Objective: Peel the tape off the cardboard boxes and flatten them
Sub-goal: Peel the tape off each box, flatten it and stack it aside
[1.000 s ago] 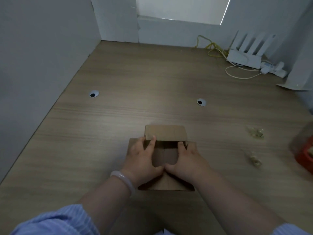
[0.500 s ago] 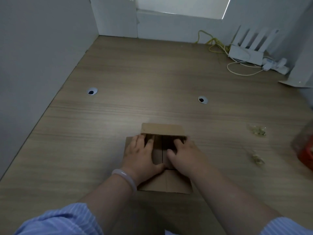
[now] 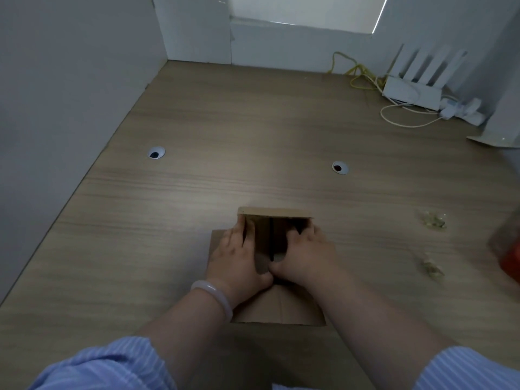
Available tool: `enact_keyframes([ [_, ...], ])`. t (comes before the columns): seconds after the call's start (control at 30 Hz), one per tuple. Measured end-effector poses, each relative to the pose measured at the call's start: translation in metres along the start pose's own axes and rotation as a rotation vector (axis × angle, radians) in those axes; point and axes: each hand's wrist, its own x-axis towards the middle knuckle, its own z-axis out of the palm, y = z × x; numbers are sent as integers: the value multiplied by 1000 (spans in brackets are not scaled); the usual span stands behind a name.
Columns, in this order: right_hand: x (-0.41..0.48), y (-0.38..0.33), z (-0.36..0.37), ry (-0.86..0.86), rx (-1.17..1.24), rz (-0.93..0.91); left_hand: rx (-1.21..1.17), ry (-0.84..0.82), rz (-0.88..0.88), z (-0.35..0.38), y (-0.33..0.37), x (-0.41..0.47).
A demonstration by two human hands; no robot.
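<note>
The small brown cardboard box [image 3: 278, 308] lies on the wood-grain bench [image 3: 253, 142]. The left hand [image 3: 236, 257] presses flat on its left wall, while the right hand [image 3: 306, 254] curls fingers over the right wall. Spread both walls evenly, then press down.
</note>
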Motion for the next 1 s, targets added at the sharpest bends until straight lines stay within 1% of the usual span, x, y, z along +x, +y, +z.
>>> enact_keyframes([
  [0.1,1,-1,-1,-15,-64,16,8,-3,-16,1,0,-1],
  [0.17,-2,-5,-2,-21,-28,13,25,-11,-24,2,0,-1],
  [0.2,-4,-6,-3,-13,27,4,30,-18,-28,2,0,-2],
  [0.27,-9,-5,-8,37,226,-14,27,-17,-35,3,-1,-2],
  [0.33,-17,3,-14,147,482,-25,21,3,-57,2,0,-1],
  [0.4,-24,15,-18,230,664,-10,26,34,-81,2,3,-1],
  [0.47,-28,28,-20,181,783,52,18,62,-89,2,6,-1],
  [0.57,-24,47,-18,94,839,135,-10,70,-73,2,9,-1],
  [0.7,-26,54,-14,47,937,113,-58,75,-155,0,11,0],
  [0.8,-31,55,-11,76,990,91,-22,57,-158,1,11,-2],
  [0.9,-35,62,-8,99,1080,126,-197,33,-92,-4,8,-6],
  [0.93,-37,64,-8,100,1136,148,-296,38,-61,-7,7,-8],
  [1.0,-38,68,-8,113,1256,151,-571,39,-49,-14,1,-13],
])
